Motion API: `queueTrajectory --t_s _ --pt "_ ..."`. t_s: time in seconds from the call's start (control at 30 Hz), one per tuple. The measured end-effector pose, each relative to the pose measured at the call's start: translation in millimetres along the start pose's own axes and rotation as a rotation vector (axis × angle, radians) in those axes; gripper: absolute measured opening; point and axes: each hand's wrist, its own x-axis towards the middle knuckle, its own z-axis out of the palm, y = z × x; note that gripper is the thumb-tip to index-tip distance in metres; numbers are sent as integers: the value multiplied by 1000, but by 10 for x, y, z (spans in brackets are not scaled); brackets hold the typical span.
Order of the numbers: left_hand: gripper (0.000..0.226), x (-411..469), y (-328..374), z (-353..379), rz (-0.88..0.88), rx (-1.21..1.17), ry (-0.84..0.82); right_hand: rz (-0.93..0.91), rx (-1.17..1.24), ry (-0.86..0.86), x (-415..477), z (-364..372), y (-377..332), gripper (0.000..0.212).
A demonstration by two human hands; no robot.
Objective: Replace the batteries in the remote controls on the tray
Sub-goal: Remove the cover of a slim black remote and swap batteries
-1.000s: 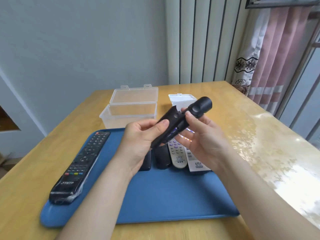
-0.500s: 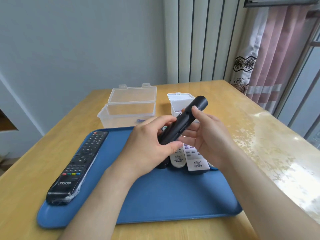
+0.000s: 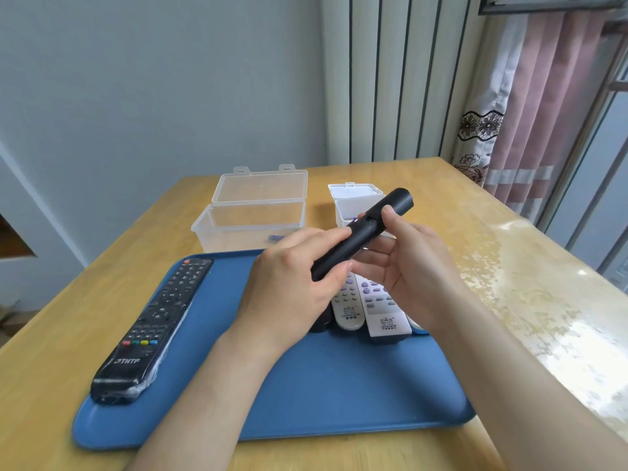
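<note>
Presently, both hands are clamped on one slim black remote (image 3: 353,241), held in the air above the middle of the blue tray (image 3: 339,396) and slanting up toward the far right corner of the desk (image 3: 530,273).

- Left hand (image 3: 289,287): fingers and thumb are wrapped round the lower end, apparently to steady the body.
- Right hand (image 3: 411,266): it cradles the upper half from below, with the thumb laid on top beside a small notch. This grip suits sliding a battery cover. Whether the cover is going on or coming off cannot be told.
- The remote is held with its plain side up and no buttons showing, so this is judged to be the battery side.

On the tray:
- A long black TNTF remote (image 3: 153,328) in clear wrap lies along the left side.
- A grey remote (image 3: 346,305) and a white remote (image 3: 382,309) lie side by side beneath the hands.
- A dark remote (image 3: 321,323) lies mostly hidden under the left hand.

These are grouped within reach, probably awaiting their turn.

Beyond the tray, toward the far edge:
- An open clear box (image 3: 251,215) holds a small blue item (image 3: 277,237), possibly a battery.
- A smaller white box (image 3: 353,202) also stands open, its contents unclear.

The lids are presumably left up for quick access.
</note>
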Motion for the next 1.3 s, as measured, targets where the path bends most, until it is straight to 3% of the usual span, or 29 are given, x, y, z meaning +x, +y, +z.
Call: queueTrajectory --t_s 0.13,0.33,0.47,0.63,0.8,0.93,1.3 --pt "44 -4 58 -11 36 108 -83 -11 -24 -6 0 -5 17 36" --pt "69 22 70 -145 -50 52 -430 -21 -82 7 -10 -11 16 31" --pt "83 30 115 -234 -46 67 -540 -39 -98 30 -3 -28 6 28" --pt "78 35 197 -254 -47 -33 -540 -81 -126 42 28 -29 39 17" --pt "79 25 274 -224 45 -1 -470 -57 -99 154 -20 67 32 24" --pt "88 19 323 -229 29 -16 -488 -20 -130 195 -51 74 18 30" --pt "83 6 384 -200 -30 -7 -408 -27 -126 209 -64 122 39 33"
